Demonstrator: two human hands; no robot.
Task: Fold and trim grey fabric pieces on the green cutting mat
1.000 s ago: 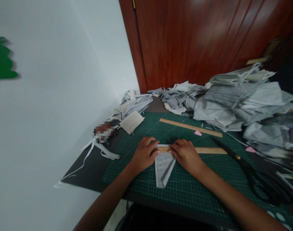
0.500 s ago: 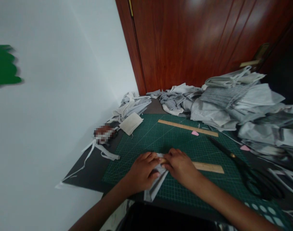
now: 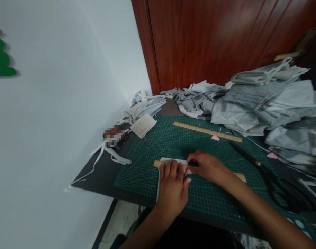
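A small pale grey-white cloth piece point(image 3: 173, 160) lies on the green cutting mat point(image 3: 142, 176). A wooden ruler point(image 3: 157, 163) runs across its upper part, and its far end shows beyond my right forearm. My left hand point(image 3: 173, 188) rests flat over the cloth and ruler, fingers stretched and slightly apart, hiding most of the fabric. At the cloth's upper right edge, my right hand point(image 3: 206, 166) has thumb and forefinger curled in a pinch on the edge, over the ruler. The exact contact at the fingertips is partly hidden.
A second wooden ruler point(image 3: 207, 131) and a pink chip point(image 3: 215, 138) lie farther back. Black scissors point(image 3: 267, 176) are at the right. Grey cloth heaps point(image 3: 253, 107) line the back right; a cream cloth piece point(image 3: 143, 126) and strips sit left, beside the wall.
My left hand has moved right, from gripping the cloth to lying flat over it. The cloth now sits straighter, and the ruler's left end shows. My right hand has shifted to the cloth's right edge.
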